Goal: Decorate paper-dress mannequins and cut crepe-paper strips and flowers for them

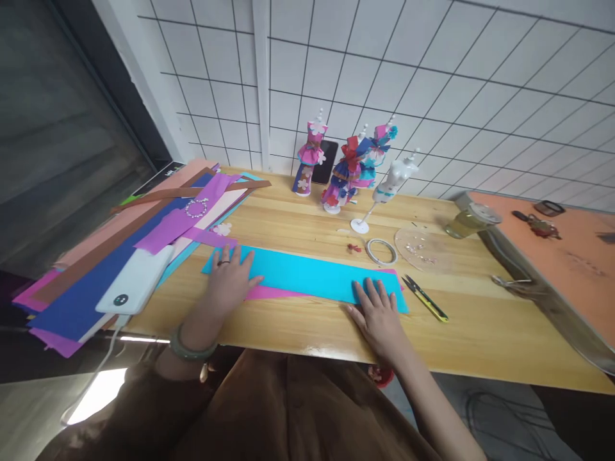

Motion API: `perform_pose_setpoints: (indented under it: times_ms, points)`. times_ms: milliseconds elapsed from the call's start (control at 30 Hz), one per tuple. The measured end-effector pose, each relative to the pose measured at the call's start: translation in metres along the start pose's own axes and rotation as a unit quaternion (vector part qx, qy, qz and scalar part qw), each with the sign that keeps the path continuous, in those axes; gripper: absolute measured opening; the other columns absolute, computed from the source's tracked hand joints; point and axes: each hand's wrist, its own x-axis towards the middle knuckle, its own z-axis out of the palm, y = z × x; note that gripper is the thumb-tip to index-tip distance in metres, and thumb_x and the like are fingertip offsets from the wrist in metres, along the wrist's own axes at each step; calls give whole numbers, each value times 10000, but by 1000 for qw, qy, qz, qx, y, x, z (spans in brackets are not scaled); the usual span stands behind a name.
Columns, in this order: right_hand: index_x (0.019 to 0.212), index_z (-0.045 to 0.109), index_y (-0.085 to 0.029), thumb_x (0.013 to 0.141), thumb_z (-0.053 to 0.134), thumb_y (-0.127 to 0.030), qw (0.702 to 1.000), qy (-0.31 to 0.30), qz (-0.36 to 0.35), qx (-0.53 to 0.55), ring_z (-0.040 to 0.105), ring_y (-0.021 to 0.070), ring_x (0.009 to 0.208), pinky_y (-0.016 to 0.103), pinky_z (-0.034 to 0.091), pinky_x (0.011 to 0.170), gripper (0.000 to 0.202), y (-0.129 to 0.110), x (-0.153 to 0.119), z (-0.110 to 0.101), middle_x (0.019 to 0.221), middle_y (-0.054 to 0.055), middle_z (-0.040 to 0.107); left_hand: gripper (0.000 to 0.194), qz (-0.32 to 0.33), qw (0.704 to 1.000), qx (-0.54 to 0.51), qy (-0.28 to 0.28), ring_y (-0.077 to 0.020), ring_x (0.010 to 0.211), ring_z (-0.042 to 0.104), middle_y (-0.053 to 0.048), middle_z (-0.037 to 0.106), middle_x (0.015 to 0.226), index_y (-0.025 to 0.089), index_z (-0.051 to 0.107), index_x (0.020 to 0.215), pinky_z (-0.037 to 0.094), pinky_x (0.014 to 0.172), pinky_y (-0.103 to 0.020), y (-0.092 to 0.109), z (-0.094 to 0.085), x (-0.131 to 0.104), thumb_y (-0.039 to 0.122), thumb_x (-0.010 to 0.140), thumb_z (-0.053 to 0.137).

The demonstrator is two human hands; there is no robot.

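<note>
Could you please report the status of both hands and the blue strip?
Left hand and right hand: open, resting on opposite ends of the blue strip. Strip: lying over pink paper. Snips: beside its right end, not on it.

The bright blue strip (pixel 307 274) was long, with straight sides. It lay flat on the wooden counter (pixel 288 328), going from side to side, and its right end sat a bit closer to the front edge. A pink strip (pixel 271 293) lay under it, a little crooked, poking out at the front and the back right corner.
</note>
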Motion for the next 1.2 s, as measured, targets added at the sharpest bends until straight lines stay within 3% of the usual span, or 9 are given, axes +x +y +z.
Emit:
perform_pose_setpoints:
  times_ms: [167, 300, 400, 533, 767, 1200]
  points:
    - [1360, 342, -207, 855, 266, -583, 998, 3, -52, 30, 94, 311, 1347, 565, 150, 1030, 634, -32, 19, -9, 1443, 128, 263, 635, 97, 993, -55, 44, -314, 1334, 158, -139, 264, 1433, 213, 372, 1335, 151, 1054, -468, 60, 0, 12, 578, 817, 363]
    - [1374, 307, -222, 854, 273, -585, 993, -10, -103, 54, 85, 295, 1351, 545, 167, 1034, 635, -50, 26, -5, 1461, 121, 210, 694, 145, 984, -99, 12, -308, 1344, 115, -109, 213, 1458, 269, 311, 1364, 126, 1051, -504, 89, 16, 15, 653, 786, 327]
    - [1382, 278, -241, 858, 284, -573, 993, -11, -105, 51, 83, 287, 1353, 549, 169, 1032, 621, -45, 23, -1, 1467, 106, 196, 714, 145, 983, -114, 3, -308, 1349, 83, -98, 187, 1467, 284, 282, 1375, 93, 1051, -521, 92, 26, 12, 675, 777, 301]
    - [1393, 241, -246, 862, 283, -564, 996, -7, -87, 32, 84, 275, 1354, 540, 176, 1038, 620, -21, 10, 0, 1470, 89, 183, 721, 139, 982, -128, 11, -310, 1350, 78, -90, 170, 1473, 297, 279, 1375, 73, 1054, -519, 89, 28, 9, 690, 771, 284]
    - [1372, 312, -208, 854, 284, -570, 999, 42, -34, -11, 115, 286, 1348, 535, 213, 1031, 632, 19, -6, 11, 1455, 103, 229, 758, 134, 977, -162, 21, -312, 1348, 87, -103, 178, 1468, 304, 288, 1370, 60, 1049, -536, 90, 29, 9, 729, 743, 257]
    - [1329, 400, -181, 852, 247, -580, 996, 72, -47, -38, 169, 297, 1336, 540, 236, 1015, 640, 23, -6, 23, 1422, 124, 303, 790, 131, 974, -183, 10, -305, 1352, 67, -105, 176, 1467, 296, 278, 1374, 45, 1050, -539, 88, 28, 8, 747, 726, 245]
